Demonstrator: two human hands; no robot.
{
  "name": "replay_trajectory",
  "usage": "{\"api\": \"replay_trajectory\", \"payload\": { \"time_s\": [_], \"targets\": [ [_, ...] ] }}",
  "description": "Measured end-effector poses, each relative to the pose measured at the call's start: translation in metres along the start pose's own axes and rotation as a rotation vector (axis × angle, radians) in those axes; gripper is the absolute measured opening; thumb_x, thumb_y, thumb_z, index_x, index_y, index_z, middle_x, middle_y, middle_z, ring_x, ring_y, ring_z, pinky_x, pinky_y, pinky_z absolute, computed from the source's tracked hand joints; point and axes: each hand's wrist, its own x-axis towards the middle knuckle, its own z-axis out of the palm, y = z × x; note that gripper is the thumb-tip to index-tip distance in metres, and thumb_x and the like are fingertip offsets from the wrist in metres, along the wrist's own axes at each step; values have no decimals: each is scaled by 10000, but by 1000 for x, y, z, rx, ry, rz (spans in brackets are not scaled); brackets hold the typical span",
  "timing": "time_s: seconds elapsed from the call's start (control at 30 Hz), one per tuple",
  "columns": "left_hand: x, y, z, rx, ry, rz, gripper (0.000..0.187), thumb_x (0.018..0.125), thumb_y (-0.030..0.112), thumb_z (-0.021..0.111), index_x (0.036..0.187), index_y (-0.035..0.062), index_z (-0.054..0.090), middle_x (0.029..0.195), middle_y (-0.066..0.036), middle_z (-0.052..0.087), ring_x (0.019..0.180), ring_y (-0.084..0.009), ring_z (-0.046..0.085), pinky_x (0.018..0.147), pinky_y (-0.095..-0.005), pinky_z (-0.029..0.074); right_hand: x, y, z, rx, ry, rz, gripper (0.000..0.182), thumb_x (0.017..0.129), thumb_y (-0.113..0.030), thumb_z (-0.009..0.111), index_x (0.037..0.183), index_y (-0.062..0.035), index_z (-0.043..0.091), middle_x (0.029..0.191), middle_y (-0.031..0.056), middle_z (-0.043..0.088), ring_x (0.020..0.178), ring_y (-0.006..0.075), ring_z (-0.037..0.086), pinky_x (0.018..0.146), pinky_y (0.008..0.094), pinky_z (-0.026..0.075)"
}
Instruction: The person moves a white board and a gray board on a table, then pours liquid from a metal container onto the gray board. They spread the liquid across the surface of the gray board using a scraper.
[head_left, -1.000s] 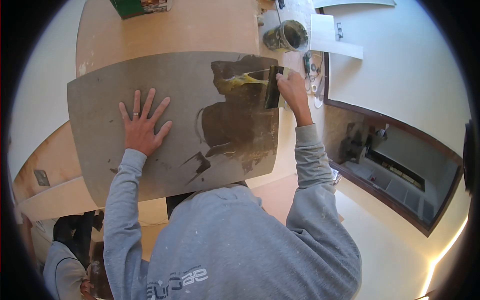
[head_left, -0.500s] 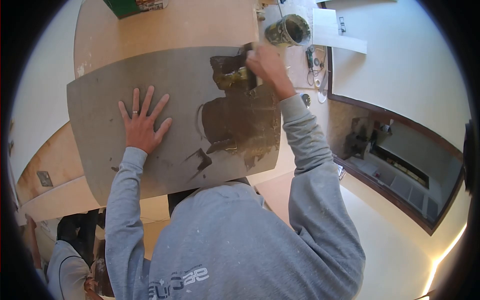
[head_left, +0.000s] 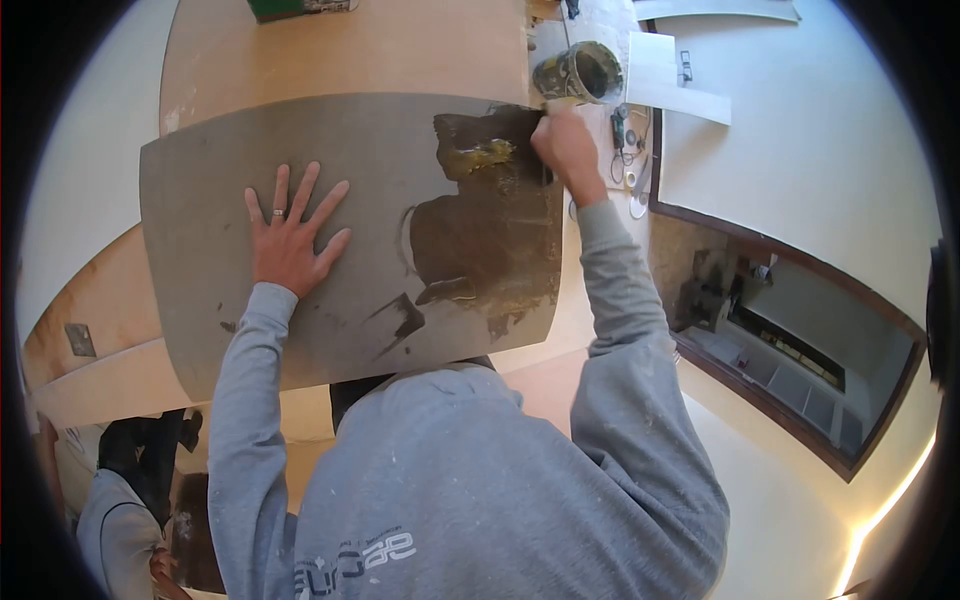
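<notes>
My left hand lies flat on a grey sheet, fingers spread, a ring on one of them. At the sheet's far right edge my right hand is closed around a spreader, of which only a thin dark edge shows; the hand covers the rest. Dark brown paste is smeared over the right part of the sheet, with a thick, yellowish wet blob beside the spreader. A smaller dark streak lies lower down on the sheet.
A paste-smeared bucket stands beyond my right hand. Near it are a corded power tool and pale offcut strips. A green box sits at the far edge. At lower left another person is partly visible.
My right hand has moved right and slightly toward me, drawing the spreader from the paste blob to the sheet's right edge. My left hand stays flat on the sheet.
</notes>
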Motion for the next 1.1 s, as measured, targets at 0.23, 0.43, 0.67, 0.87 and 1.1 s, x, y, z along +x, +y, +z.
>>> {"api": "replay_trajectory", "payload": {
  "time_s": [0.23, 0.43, 0.67, 0.87, 1.1],
  "targets": [
    [0, -1, 1, -10, 19, 13, 661, 1007, 600, 608, 1633, 462, 448, 1810, 30, 226, 1683, -317, 103, 1288, -750, 27, -94, -34, -15, -53, 59, -231, 223, 900, -19, 588, 1122, -19, 611, 1084, 199, 684, 1032, 426, 687, 868, 510, 583],
    [1, 1, 1, -5, 7, 1, 669, 1002, 606, 615, 1633, 464, 448, 1809, 31, 228, 1682, -318, 111, 1289, -748, 25, -123, -73, 30, -94, -96, -445, 280, 880, -10, 623, 1159, -28, 637, 1096, 179, 669, 1014, 369, 677, 863, 441, 594],
    [-1, -1, 5, -6, 1, 0, 663, 1007, 634, 596, 1632, 486, 431, 1809, 46, 222, 1685, -310, 90, 1287, -756, 14, -33, -8, -37, -111, 88, -482, 385, 874, -31, 635, 1224, -155, 739, 1081, 64, 743, 1036, 347, 652, 912, 458, 557],
    [0, -1, 5, -2, -3, -2, 661, 1005, 636, 597, 1629, 493, 431, 1810, 53, 216, 1685, -306, 90, 1286, -760, 11, -4, 16, -23, -229, 181, -609, 414, 833, -50, 676, 1224, -177, 725, 1060, 15, 720, 1056, 290, 638, 927, 427, 495],
    [1, -1, 4, -5, -11, -8, 666, 999, 637, 604, 1627, 492, 434, 1810, 51, 218, 1684, -310, 96, 1286, -760, 12, -54, 11, 10, -274, 117, -653, 353, 853, -49, 666, 1195, -128, 705, 1101, 60, 717, 1034, 296, 634, 922, 413, 493]
  ]
}}
